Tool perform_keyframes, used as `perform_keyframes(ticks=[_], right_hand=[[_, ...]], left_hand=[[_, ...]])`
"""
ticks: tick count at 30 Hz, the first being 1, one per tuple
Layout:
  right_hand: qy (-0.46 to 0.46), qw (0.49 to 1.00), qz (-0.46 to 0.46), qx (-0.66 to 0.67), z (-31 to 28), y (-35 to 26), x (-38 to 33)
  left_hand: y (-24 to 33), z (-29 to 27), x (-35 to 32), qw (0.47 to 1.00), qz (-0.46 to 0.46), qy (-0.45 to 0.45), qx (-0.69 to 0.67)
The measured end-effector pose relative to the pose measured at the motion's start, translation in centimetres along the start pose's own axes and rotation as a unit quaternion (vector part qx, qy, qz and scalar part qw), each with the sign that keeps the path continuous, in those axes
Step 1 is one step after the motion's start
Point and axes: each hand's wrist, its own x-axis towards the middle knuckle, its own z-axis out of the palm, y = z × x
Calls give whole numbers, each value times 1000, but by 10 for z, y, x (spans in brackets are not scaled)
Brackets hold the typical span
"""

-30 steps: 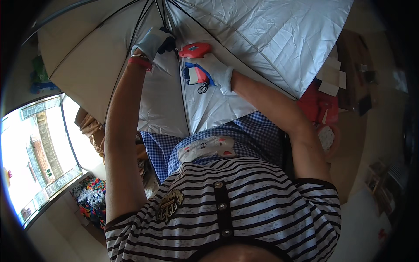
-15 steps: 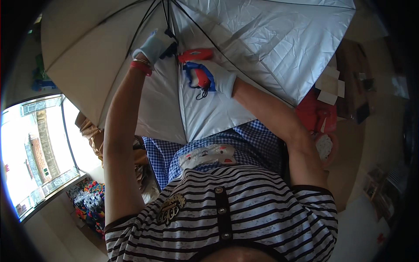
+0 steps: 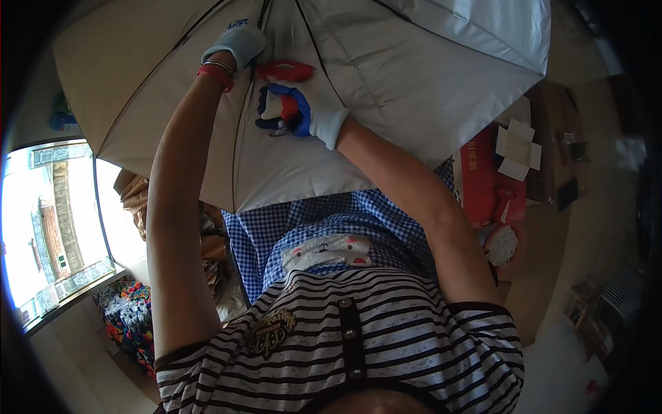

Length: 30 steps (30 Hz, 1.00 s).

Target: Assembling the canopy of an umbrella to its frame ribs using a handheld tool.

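Our arms reach higher now than a second ago: both gloved hands have climbed toward the top of the view, closer to the point where the dark ribs of the open umbrella (image 3: 386, 90) meet, so the work seems to be closing in on that centre. Our left hand (image 3: 234, 45) sits at the convergence of the ribs, its grey-gloved fingers (image 3: 243, 33) curled together around what appears to be the shaft or a rib there, though the grip itself is hidden by the glove. A red band (image 3: 215, 73) circles that wrist, just below the glove. Our right hand (image 3: 293, 110), in a white glove with blue and red patches, lies just beside and below the left one, fingers (image 3: 272, 114) bent inward against the pale canopy; we cannot tell whether they clamp anything. A red tool (image 3: 284, 70) with a flattened oval shape lies directly above those fingers, touching or nearly touching them, and earlier it sat lower against the same hand. Well apart from both hands, to the right, a red box (image 3: 483, 179) stands open with white paper squares (image 3: 517, 148) lying near its top edge; its inside is too dim to read. Below our fingers hangs a blue checked apron (image 3: 324, 221).
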Motion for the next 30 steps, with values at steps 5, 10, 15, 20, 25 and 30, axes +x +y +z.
perform_keyframes(ticks=[5,10,15,20,25,30], right_hand=[[72,997,-17,-20,2,13,4],[84,982,-139,-94,5,37,-11],[96,888,-187,-408,-5,12,-31],[132,861,-258,-417,-59,-27,-41],[206,849,-232,-428,-51,-38,-57],[227,823,-229,-467,-51,-16,-53]], left_hand=[[6,11,9,976,-143,121,-114],[-40,6,3,963,-226,68,-130],[-50,30,-19,968,-215,11,-132],[12,27,-53,949,-263,155,-79],[69,20,-65,937,-267,48,-220],[80,55,-34,936,-249,27,-246]])
